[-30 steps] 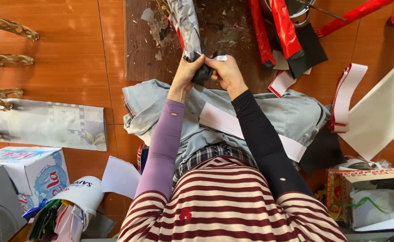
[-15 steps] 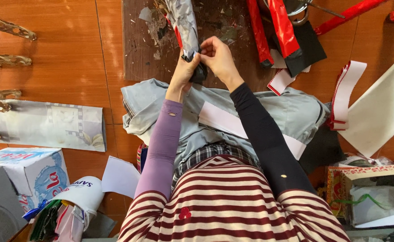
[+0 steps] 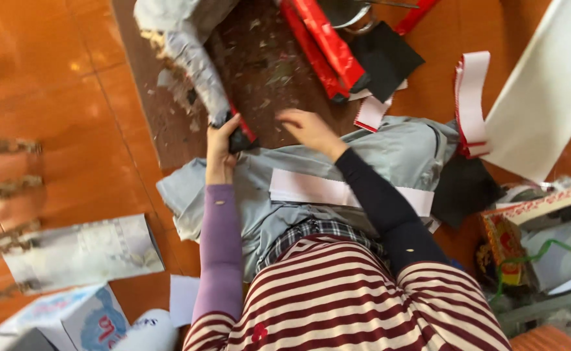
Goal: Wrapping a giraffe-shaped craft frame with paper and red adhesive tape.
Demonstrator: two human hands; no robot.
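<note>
My left hand [image 3: 221, 140], in a purple sleeve, grips the lower end of a long paper-wrapped piece [image 3: 198, 62] that is grey with a red and black tip. The piece slants up and left over a dark, scrap-strewn board [image 3: 266, 78]. My right hand [image 3: 308, 128], in a black sleeve, hovers just right of that tip with fingers loosely curled and nothing in it. A grey cloth [image 3: 389, 153] covers my lap, with a white paper strip [image 3: 324, 190] lying across it.
Red wrapped sticks [image 3: 328, 45] and black sheets [image 3: 386, 58] lie beyond the right hand. White and red paper strips [image 3: 474, 97] and a large white sheet [image 3: 545, 91] are at right. A printed box [image 3: 71, 318] and grey paper [image 3: 84, 250] sit on the orange floor at left.
Both hands held the tip of the wrapped piece together; now my right hand has come off and moved to the right. The view has shifted and zoomed closer.
</note>
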